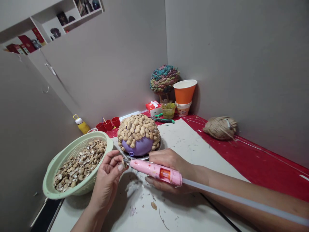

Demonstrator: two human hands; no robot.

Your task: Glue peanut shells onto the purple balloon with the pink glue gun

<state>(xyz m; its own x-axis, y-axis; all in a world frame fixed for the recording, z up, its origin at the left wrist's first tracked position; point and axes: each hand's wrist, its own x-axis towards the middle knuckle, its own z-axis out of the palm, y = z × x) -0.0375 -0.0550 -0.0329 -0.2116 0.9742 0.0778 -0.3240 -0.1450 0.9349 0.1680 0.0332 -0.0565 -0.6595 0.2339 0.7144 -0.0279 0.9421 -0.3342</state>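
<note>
A pink glue gun [152, 169] with a long clear glue stick at its rear is gripped in my right hand [171, 167]. Its metal nozzle points left, against a small peanut shell [124, 162] pinched between the fingertips of my left hand [109, 174]. Just beyond both hands, a purple balloon [138, 146] rests on a metal dish, its upper part covered with peanut shells [137, 127]; purple shows bare at the front. On the left, a green strainer basket [48, 183] holds a heap of peanut shells [82, 164].
Red cups [108, 125] and a yellow bottle [82, 125] stand behind the basket. Green-handled pliers [165, 120], a green tub [168, 111], an orange cup [185, 92] and a shell-covered tree [164, 79] are at the back. A twine bundle [220, 128] lies right.
</note>
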